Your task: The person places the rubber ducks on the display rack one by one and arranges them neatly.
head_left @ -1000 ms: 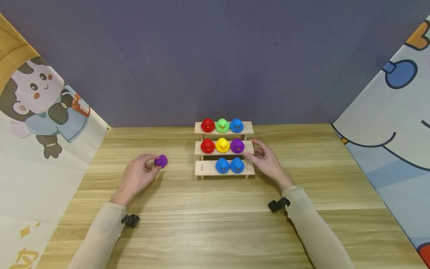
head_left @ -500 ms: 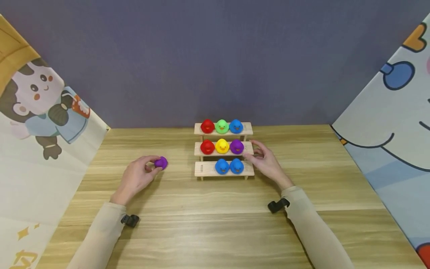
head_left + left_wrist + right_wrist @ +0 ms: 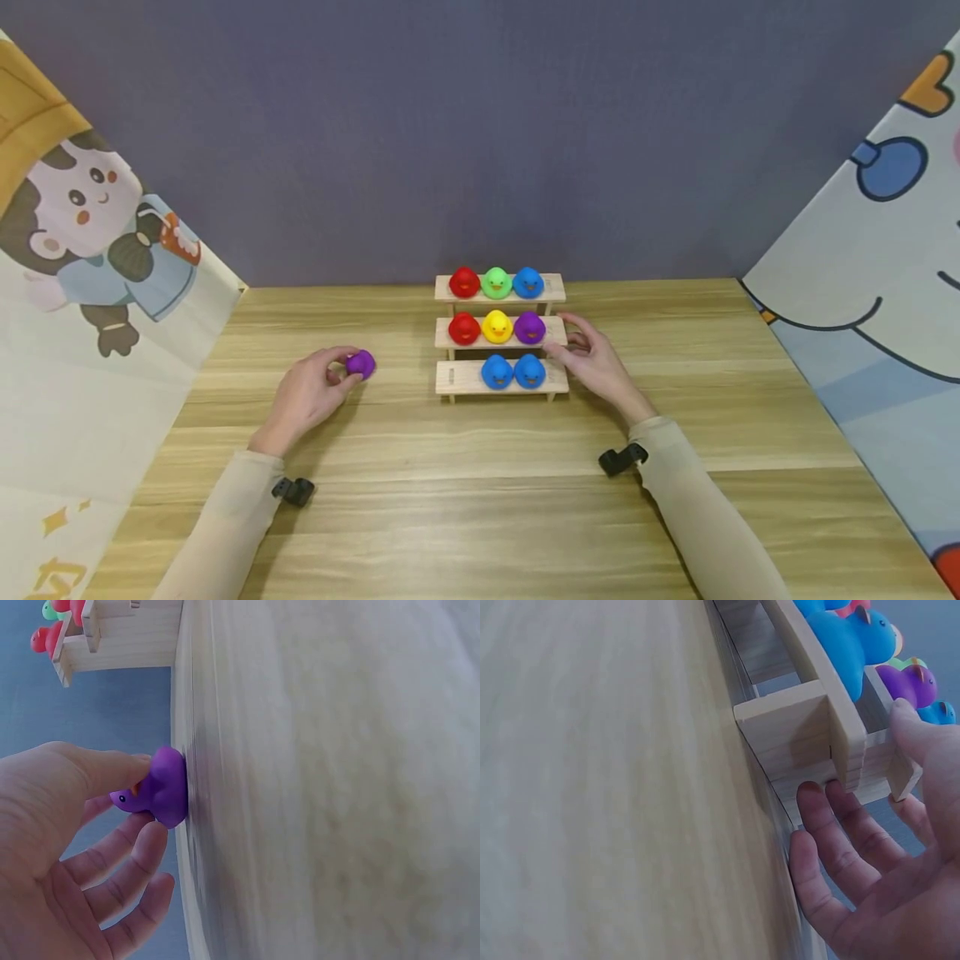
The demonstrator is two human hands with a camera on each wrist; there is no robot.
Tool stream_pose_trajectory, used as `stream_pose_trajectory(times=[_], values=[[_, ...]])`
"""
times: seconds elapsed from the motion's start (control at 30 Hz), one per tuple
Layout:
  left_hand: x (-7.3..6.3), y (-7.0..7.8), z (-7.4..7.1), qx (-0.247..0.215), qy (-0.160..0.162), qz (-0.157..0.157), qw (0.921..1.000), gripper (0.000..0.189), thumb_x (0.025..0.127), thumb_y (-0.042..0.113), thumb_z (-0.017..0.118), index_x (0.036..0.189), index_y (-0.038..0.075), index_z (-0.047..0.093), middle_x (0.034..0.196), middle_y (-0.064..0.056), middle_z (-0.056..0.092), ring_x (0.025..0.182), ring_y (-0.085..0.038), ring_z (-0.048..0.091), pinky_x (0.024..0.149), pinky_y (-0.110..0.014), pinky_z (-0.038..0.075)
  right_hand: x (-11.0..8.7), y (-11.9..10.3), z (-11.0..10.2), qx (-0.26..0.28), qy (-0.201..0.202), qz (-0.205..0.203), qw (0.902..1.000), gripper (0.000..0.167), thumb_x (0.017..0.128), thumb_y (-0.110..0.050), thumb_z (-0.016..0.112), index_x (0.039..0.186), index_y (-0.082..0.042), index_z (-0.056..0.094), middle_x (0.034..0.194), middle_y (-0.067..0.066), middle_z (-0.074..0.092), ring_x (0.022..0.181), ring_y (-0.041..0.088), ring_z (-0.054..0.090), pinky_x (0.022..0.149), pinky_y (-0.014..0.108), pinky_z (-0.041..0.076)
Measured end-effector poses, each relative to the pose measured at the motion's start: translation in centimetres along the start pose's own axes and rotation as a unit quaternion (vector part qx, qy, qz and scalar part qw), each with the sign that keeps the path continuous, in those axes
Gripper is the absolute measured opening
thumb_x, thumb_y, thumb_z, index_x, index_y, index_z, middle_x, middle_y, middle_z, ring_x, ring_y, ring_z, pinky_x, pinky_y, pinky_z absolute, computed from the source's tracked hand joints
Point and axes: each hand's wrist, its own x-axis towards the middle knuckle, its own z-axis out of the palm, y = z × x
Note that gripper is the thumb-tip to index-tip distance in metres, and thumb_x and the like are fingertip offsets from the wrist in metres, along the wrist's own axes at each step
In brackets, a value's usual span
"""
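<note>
A purple rubber duck (image 3: 361, 364) rests on the table at the left. My left hand (image 3: 307, 397) pinches it between thumb and finger, and in the left wrist view the duck's base (image 3: 174, 787) touches the tabletop. A three-step wooden rack (image 3: 465, 379) stands at the middle back. The top step bears red, green and blue ducks; the middle one a red, a yellow and a purple duck (image 3: 530, 327). Two blue ducks (image 3: 513, 372) sit on the lowest step, right of its bare left end. My right hand (image 3: 596, 362) holds the right end of the middle step, thumb in front.
Behind the rack rises a dark blue-grey partition (image 3: 480, 142). Side panels with cartoon prints flank the wooden table (image 3: 480, 500). Each wrist wears a small black camera, such as the right wrist camera (image 3: 622, 459).
</note>
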Motion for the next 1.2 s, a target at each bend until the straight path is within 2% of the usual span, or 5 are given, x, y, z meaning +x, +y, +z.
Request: stream_pose_trajectory(times=[0.47, 1.2], values=[[-0.28, -0.06, 0.19, -0.004, 0.004, -0.003, 1.0000, 0.045, 0.095, 0.022, 0.078, 0.137, 0.008, 0.069, 0.119, -0.016, 0.076, 0.080, -0.018, 0.068, 0.069, -0.035, 0.050, -0.21, -0.16, 0.01, -0.016, 0.002, 0.001, 0.9999, 0.076, 0.101, -0.037, 0.075, 0.164, -0.017, 0.039, 0.133, 0.026, 0.070, 0.111, 0.035, 0.072, 0.082, 0.034, 0.062], [-0.31, 0.86, 0.11, -0.007, 0.005, -0.008, 0.9999, 0.045, 0.095, 0.026, 0.079, 0.136, 0.009, 0.070, 0.115, -0.013, 0.078, 0.081, -0.019, 0.069, 0.072, -0.039, 0.053, -0.08, -0.19, -0.04, -0.007, 0.005, 0.006, 0.9999, 0.077, 0.101, -0.035, 0.076, 0.165, -0.015, 0.038, 0.137, 0.027, 0.068, 0.113, 0.036, 0.072, 0.080, 0.029, 0.061]])
